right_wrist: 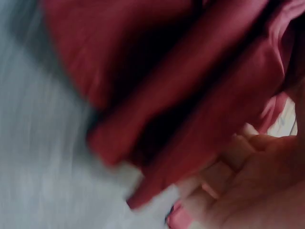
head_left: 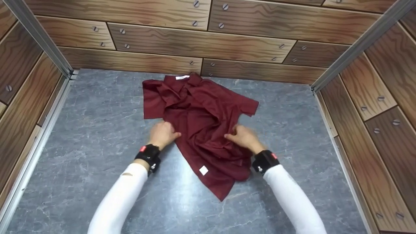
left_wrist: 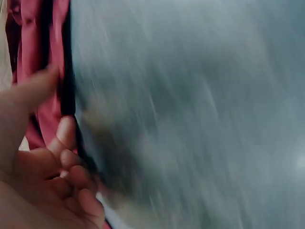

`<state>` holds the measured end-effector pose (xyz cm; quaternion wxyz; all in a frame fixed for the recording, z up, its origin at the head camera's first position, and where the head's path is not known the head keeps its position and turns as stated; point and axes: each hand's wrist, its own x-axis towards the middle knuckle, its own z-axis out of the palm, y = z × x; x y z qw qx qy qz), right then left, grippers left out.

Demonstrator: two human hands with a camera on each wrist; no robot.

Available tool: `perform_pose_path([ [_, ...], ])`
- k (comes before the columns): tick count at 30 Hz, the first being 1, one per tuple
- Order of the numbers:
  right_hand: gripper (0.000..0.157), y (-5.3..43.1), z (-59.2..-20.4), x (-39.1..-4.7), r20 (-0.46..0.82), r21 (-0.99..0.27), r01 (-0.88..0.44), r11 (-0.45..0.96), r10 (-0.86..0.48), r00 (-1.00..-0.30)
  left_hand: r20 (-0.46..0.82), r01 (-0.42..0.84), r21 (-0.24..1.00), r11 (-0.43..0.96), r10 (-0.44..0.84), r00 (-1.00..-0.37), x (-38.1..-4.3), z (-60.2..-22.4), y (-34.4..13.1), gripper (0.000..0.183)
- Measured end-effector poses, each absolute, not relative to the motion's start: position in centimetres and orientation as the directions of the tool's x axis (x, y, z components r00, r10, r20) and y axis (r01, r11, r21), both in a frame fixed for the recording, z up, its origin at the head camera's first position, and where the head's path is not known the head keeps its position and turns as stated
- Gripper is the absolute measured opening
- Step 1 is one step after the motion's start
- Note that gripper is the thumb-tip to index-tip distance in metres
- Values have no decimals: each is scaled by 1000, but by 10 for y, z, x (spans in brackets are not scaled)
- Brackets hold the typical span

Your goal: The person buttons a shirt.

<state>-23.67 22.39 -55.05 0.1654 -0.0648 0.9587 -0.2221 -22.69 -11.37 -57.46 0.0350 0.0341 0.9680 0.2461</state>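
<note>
A dark red short-sleeved shirt (head_left: 201, 120) lies rumpled on the grey floor, its collar toward the back wall and its lower part bunched. At the shirt's left edge is my left hand (head_left: 162, 133). Its thumb (left_wrist: 40, 88) extends over the cloth, apart from the loosely bent fingers (left_wrist: 78, 176). On the opposite side, my right hand (head_left: 243, 138) grips the shirt's edge. Folds of cloth (right_wrist: 190, 119) hang across its bent fingers (right_wrist: 228, 162), and its thumb is hidden in the right wrist view. Both wrist views are blurred.
Wood-patterned panels (head_left: 201, 42) form walls at the back and on both sides. Metal rails (head_left: 48, 130) run along the left floor edge. A white label (head_left: 182, 77) sits at the shirt's collar and a white diamond patch (head_left: 203, 170) near its lower hem.
</note>
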Motion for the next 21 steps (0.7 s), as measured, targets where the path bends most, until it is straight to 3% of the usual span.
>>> perform_pose_path([
  [3, 23, 212, -554, -233, -232, -536, -99, 839, -259, -937, 17, 26, 579, 815, 20, -1000, -229, -575, -103, 23],
  [7, 14, 205, -550, -231, -196, -684, -77, 726, -285, -938, 92, -67, 729, 681, -194, -977, -241, -562, -104, 13],
  [13, 19, 220, -541, -237, -58, -700, -33, 713, -103, -993, 98, -126, 887, 444, -447, -889, -263, -531, -125, 17],
  [17, 30, 241, -540, -246, -40, -696, 72, 714, 62, -997, 51, -128, 945, 301, -522, -851, -270, -515, -138, 16],
  [21, 49, 256, -539, -251, -48, -677, 118, 727, 116, -992, 4, -95, 983, 158, -532, -847, -269, -506, -140, 16],
])
